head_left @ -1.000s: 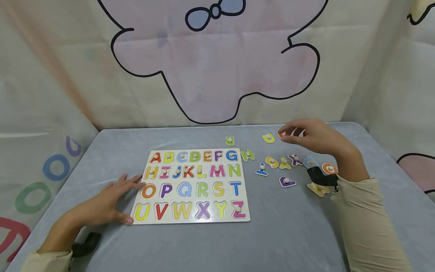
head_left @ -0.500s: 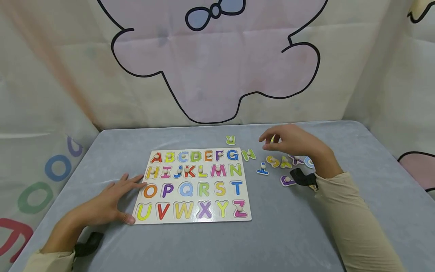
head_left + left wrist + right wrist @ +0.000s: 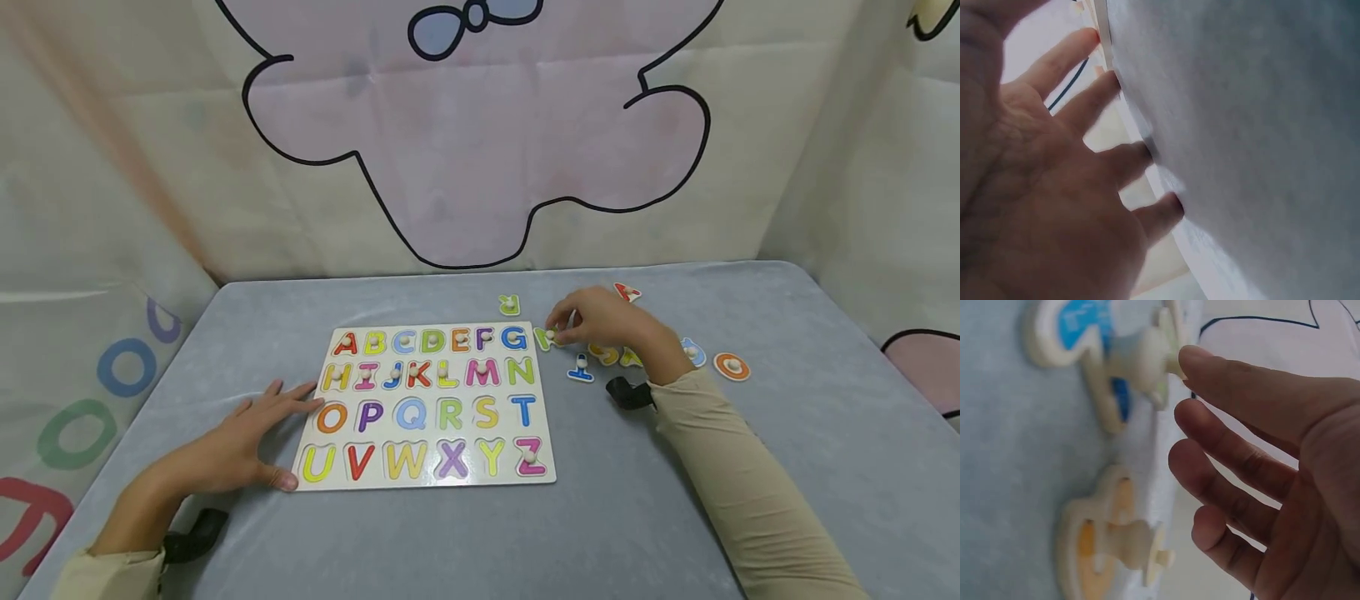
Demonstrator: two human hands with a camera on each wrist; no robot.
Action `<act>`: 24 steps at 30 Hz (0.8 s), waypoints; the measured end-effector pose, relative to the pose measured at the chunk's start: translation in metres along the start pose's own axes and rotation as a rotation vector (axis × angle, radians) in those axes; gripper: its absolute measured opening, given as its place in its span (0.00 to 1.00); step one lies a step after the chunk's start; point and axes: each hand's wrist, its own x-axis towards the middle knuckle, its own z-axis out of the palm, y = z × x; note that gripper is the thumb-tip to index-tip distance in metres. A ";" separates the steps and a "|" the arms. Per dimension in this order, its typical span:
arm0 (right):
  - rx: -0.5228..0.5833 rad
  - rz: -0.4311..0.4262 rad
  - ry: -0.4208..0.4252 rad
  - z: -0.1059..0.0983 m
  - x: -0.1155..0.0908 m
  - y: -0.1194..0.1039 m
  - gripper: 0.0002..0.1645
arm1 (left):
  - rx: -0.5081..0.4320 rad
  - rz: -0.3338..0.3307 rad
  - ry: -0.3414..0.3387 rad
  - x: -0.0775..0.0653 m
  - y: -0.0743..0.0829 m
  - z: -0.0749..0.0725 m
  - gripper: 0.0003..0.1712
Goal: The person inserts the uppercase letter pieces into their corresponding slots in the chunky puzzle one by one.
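Note:
A white wooden alphabet board lies on the table, with knobbed letters in its upper rows and a pink Z at bottom right. My left hand rests spread along its left edge; in the left wrist view, the fingertips touch that edge. At the board's upper right corner, my right hand pinches the knob of a green letter N, which lies on the table. The right wrist view shows the thumb at that knob; the index finger is mostly hidden behind it.
A green R lies behind the board. Right of it are a blue T, a yellow S, a red V, a blue Q and an orange O. The right arm covers other pieces. A cloth backdrop stands behind the table.
My right hand has moved left from the red V, past the yellow U, to the green N, and now takes its knob. The red V stays behind on the table. My left hand has not moved.

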 end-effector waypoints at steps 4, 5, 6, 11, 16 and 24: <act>0.016 0.027 -0.010 0.005 0.000 0.002 0.12 | 0.001 0.015 -0.016 -0.001 0.000 -0.002 0.58; 0.022 0.030 -0.009 0.005 0.001 0.002 0.12 | 0.001 0.021 -0.020 -0.002 0.000 -0.003 0.58; 0.028 0.035 -0.007 0.006 0.001 0.001 0.12 | 0.000 0.025 -0.023 -0.003 -0.001 -0.003 0.58; 0.018 0.034 0.035 0.002 -0.001 -0.005 0.10 | -0.017 0.028 -0.046 -0.006 -0.002 -0.003 0.60; -0.016 0.021 0.068 -0.008 -0.008 -0.016 0.09 | -0.043 0.034 -0.058 -0.007 -0.003 -0.005 0.58; -0.031 -0.016 0.061 -0.006 -0.011 -0.031 0.09 | -0.048 0.014 -0.065 -0.007 -0.003 -0.005 0.56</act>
